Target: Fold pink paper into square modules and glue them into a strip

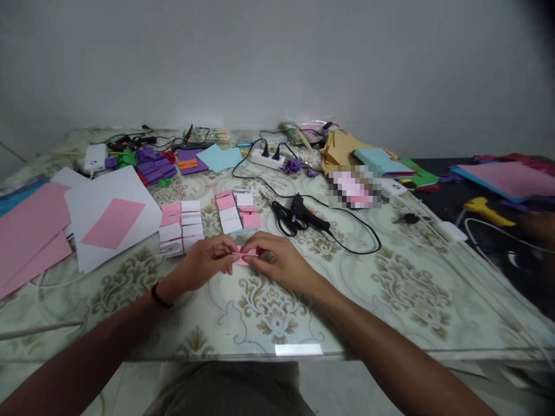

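Between my two hands is a small pink piece of paper (245, 260), partly folded, low over the patterned table cover. My left hand (207, 261), with a dark band at the wrist, pinches its left end. The fingers of my right hand (280, 260) close on its right side. Just beyond my hands stand folded pink and white paper strips (181, 222) in rows, with a smaller pink and white group (237, 211) to their right. Black scissors (284, 218) and a black glue gun (309, 215) lie beyond my right hand.
White and pink sheets (150, 199) spread at the left. A white power strip (267, 159) with plugs stands at the back, its black cord looping right. Purple folded paper (156, 169), yellow paper (340, 151) and a yellow glue gun (488, 211) lie around. Another person's hand (540, 225) shows far right.
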Available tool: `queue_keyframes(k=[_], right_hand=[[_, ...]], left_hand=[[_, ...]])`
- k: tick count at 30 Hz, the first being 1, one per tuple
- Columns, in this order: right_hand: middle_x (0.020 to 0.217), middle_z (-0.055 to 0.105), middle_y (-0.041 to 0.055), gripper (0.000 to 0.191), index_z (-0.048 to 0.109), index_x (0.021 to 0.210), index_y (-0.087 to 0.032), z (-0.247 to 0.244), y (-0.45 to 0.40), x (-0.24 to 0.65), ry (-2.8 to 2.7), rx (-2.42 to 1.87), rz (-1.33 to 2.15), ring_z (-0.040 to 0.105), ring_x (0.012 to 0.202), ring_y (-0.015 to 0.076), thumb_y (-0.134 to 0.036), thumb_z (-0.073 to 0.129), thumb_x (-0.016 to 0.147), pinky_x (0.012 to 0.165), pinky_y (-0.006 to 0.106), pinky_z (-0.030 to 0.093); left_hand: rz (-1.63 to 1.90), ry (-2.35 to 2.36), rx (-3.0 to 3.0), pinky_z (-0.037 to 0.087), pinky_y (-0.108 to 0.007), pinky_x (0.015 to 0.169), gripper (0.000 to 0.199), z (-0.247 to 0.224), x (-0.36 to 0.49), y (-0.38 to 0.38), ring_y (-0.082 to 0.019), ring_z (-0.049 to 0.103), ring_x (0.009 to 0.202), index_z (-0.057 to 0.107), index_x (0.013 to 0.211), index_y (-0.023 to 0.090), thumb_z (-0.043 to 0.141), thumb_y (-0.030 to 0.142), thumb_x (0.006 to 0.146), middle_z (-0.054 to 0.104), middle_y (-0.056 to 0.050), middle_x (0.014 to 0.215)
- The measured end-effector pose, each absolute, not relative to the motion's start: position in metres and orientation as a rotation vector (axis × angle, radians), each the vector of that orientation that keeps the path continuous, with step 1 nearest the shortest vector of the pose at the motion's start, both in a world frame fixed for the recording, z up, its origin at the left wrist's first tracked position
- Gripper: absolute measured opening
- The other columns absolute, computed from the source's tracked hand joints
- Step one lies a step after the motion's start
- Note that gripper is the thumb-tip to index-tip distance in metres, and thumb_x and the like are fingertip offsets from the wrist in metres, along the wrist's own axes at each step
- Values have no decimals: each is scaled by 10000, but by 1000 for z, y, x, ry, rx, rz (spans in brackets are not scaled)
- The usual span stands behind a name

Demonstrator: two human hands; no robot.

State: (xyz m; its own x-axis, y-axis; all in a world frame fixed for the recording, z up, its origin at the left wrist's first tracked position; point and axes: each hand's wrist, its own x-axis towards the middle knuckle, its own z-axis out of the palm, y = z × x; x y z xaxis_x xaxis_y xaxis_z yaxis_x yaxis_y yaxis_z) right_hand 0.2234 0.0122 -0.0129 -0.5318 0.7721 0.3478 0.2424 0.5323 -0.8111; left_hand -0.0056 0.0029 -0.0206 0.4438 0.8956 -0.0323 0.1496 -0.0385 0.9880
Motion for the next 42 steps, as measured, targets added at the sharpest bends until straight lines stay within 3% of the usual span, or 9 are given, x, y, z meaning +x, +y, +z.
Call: queue_keyframes(k=[10, 18, 24, 36, 42], right_hand=[[880, 744, 51, 110, 734, 935, -184, -18, 15, 224, -1884, -973, 1190, 641, 782, 169, -289, 711, 913, 743, 307, 512], [831, 731, 34, 134, 703, 865, -184, -21, 15, 223, -1871, -989, 1187, 625, 757, 160, -306, 717, 919, 714, 288, 485], [816, 722, 29, 126, 710, 881, -180, -21, 15, 223, -1895, -1008, 1168, 625, 747, 158, -299, 718, 919, 709, 282, 481], [794, 713, 21, 89, 725, 945, -190, -16, 13, 223, -1938, -1021, 1118, 637, 725, 160, -268, 688, 923, 692, 276, 486], [791, 717, 15, 82, 726, 950, -193, -19, 15, 224, -1967, -1026, 1073, 645, 714, 157, -261, 683, 934, 679, 270, 484]], left_hand=[[813, 1043, 1546, 531, -239, 606, 276, -17, -5, 4, -129, 671, 613, 668, 897, 158, 738, 425, 903, 709, -10, 667], [807, 1041, 1563, 533, -237, 610, 235, -16, -5, 4, -141, 699, 646, 662, 919, 166, 743, 385, 894, 725, -14, 699], [798, 1099, 1627, 520, -232, 637, 128, -16, -5, 4, -135, 700, 667, 671, 915, 171, 721, 285, 885, 732, -7, 713], [845, 1105, 1638, 513, -245, 628, 118, -17, -7, 6, -134, 666, 625, 670, 887, 169, 695, 285, 883, 690, 1, 667], [830, 1089, 1688, 549, -258, 674, 160, -23, -6, 9, -136, 680, 687, 635, 1008, 189, 659, 281, 880, 685, 3, 796]])
